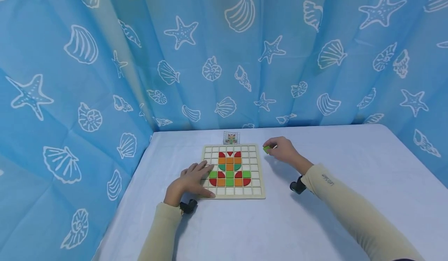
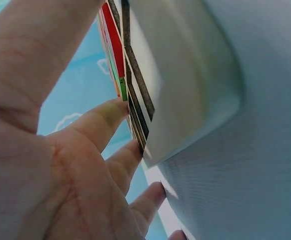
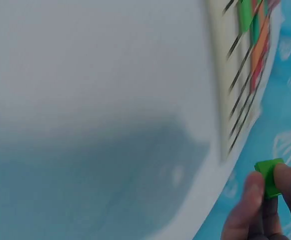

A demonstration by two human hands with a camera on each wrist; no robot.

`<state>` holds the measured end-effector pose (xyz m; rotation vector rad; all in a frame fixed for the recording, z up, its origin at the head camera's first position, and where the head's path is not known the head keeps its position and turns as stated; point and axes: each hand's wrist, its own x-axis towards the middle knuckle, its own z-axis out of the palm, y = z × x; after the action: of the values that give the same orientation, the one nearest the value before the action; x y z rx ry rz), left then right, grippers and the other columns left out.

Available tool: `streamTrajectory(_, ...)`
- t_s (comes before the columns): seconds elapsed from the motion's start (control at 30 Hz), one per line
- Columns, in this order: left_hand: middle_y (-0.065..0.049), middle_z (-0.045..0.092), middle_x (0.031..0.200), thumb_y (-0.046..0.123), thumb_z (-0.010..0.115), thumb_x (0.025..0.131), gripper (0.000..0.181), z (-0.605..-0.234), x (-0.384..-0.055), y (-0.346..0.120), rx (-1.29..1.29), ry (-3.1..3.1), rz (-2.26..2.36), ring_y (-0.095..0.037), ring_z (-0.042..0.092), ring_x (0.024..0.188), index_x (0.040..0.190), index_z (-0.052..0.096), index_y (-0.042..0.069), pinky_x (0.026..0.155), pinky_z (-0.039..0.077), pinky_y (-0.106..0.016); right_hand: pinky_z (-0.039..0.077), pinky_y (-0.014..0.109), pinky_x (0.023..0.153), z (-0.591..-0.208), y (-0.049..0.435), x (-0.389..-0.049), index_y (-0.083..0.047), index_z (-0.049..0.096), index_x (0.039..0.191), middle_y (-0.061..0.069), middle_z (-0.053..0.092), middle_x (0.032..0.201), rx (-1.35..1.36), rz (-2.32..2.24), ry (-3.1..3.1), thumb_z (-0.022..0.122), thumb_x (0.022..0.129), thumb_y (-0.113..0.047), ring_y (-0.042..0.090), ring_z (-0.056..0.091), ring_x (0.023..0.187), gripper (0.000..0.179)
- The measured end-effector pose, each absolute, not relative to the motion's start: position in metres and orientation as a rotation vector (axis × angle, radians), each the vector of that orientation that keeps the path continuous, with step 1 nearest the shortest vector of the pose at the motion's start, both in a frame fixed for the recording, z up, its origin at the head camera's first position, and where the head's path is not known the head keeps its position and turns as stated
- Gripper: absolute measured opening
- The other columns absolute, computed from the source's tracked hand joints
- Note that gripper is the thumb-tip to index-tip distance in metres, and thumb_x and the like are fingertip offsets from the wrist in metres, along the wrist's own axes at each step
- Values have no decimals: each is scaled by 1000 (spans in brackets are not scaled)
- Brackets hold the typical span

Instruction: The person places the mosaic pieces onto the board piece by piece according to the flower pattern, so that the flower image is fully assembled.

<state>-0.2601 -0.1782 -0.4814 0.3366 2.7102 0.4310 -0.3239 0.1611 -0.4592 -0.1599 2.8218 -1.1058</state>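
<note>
A cream grid board [image 1: 259,192] lies on the table, with red, orange, green and teal tiles [image 1: 229,174] set in a flower-like pattern in its middle. My left hand [image 1: 193,180] rests on the board's left edge with fingers spread; the left wrist view shows the fingertips [image 2: 116,107] touching its side. Off the board's upper right side, my right hand [image 1: 282,150] pinches a light green tile [image 3: 268,176] between thumb and finger, above the table.
Behind the board stands a small pattern card [image 1: 231,138] showing a similar coloured design. A white cloth covers the table [image 1: 245,230]. A blue curtain [image 1: 217,39] with white shells and starfish hangs along the back and left.
</note>
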Motion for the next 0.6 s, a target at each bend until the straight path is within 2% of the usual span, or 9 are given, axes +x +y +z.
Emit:
streamTrajectory(0.17, -1, 16, 167, 55, 84, 69, 105, -480, -260, -179, 342, 2704, 457, -36, 11, 152, 156, 30, 33, 119, 15, -63, 54, 29, 75, -457, 132, -311, -5, 69, 113, 10, 69, 102, -284, -1192, 2798, 71, 90, -14, 21, 62, 90, 24)
streamTrajectory(0.33, -1, 16, 167, 55, 85, 69, 105, -478, -259, -179, 340, 2702, 464, -35, 11, 152, 156, 29, 33, 120, 14, -63, 56, 32, 81, -459, 108, -295, -6, 74, 112, 7, 73, 104, -446, -1204, 2769, 70, 92, -12, 19, 62, 91, 21)
streamTrajectory(0.43, -1, 16, 167, 56, 85, 68, 106, -479, -260, -179, 337, 2703, 461, -35, 11, 152, 156, 29, 33, 120, 14, -63, 56, 30, 79, -462, 95, -286, -7, 74, 111, 4, 72, 99, -473, -1221, 2746, 72, 90, -12, 16, 61, 87, 22)
streamTrajectory(0.6, -1, 16, 167, 57, 84, 68, 105, -479, -260, -179, 336, 2701, 458, -36, 11, 152, 156, 30, 33, 119, 15, -63, 53, 23, 70, -471, 77, -271, -8, 75, 99, -2, 69, 84, -533, -1234, 2712, 78, 85, -14, 11, 60, 76, 15)
